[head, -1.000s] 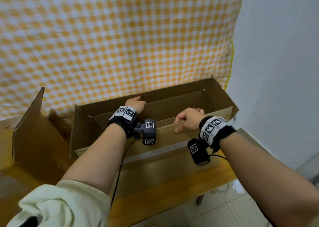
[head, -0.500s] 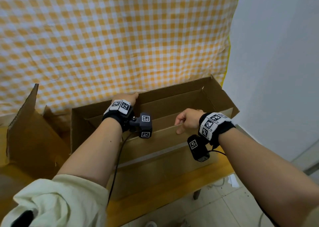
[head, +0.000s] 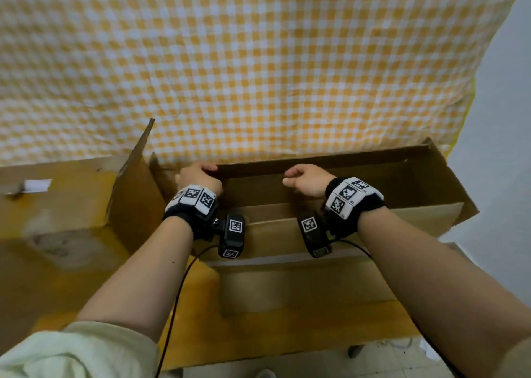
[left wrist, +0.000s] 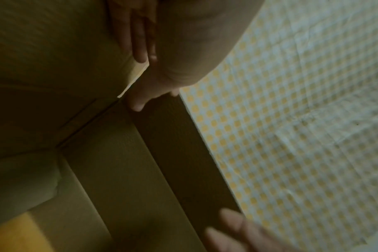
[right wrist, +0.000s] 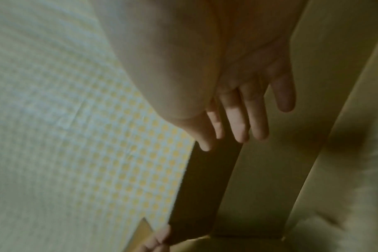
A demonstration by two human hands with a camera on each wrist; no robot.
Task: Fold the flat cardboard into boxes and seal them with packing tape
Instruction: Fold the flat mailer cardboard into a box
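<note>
- box (head: 330, 280) sits at centre right of the head view on the table (head: 201, 320), its far flap (head: 359, 170) just before the checked cloth (head: 258, 61); open floor lies lower right.
- left hand (head: 198, 177) grips the far flap's left corner, fingers curled over the edge.
- right hand (head: 309, 183) hovers over the flap's top edge, fingers loosely curled, holding nothing.
- count: two hands, two boxes; the second box (head: 63, 205) at left is blurred and cut off.
- wrist views are dim.
</note>
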